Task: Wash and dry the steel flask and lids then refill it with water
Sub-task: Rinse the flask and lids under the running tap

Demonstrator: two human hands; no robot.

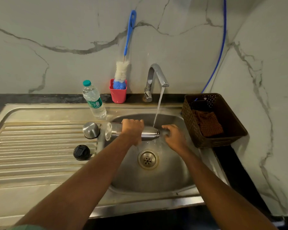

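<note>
The steel flask (150, 132) lies sideways over the sink bowl (170, 173), base to the left, neck to the right. My left hand (133, 130) is wrapped around its middle. My right hand (175, 136) grips the neck end, which it partly hides. Water runs from the tap (156, 75) onto the flask near the neck and spills toward the drain (148, 159). The steel cup lid (91, 130) stands upside down on the drainboard beside the bowl. The black inner stopper (81, 152) lies in front of it.
A plastic water bottle (94, 100) leans at the back of the drainboard (32, 146). A red cup (118, 93) holds a blue-handled bottle brush (123, 70). A brown basket (214, 120) with an orange cloth (209, 123) sits right of the bowl, close to my right hand.
</note>
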